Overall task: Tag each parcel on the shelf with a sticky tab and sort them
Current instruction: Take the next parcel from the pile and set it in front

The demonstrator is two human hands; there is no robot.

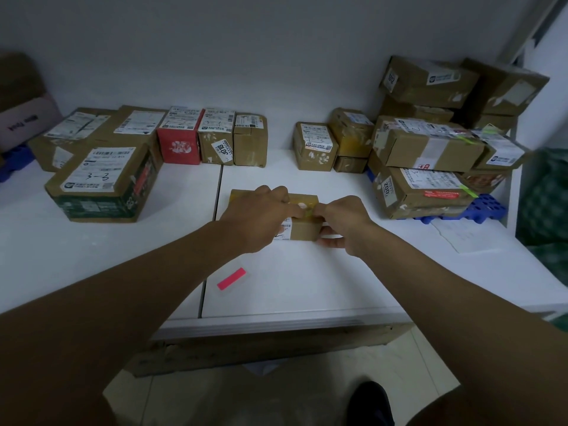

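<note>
Your left hand (261, 215) and right hand (341, 222) both pinch a small yellow-green tab (309, 212) atop the parcel (304, 229) on the shelf (307, 281), mid-front; a pink tab (232, 278) lies nearer you.

hands (302, 221) on small parcel (305, 230), pink tab (231, 278) nearby

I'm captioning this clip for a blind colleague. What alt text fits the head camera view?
Two bare hands, left hand and right hand, work on a small brown parcel on a white shelf, pinching a yellow-green sticky tab on top of it. A pink tab lies nearer, with parcel groups behind at left and right.
</note>
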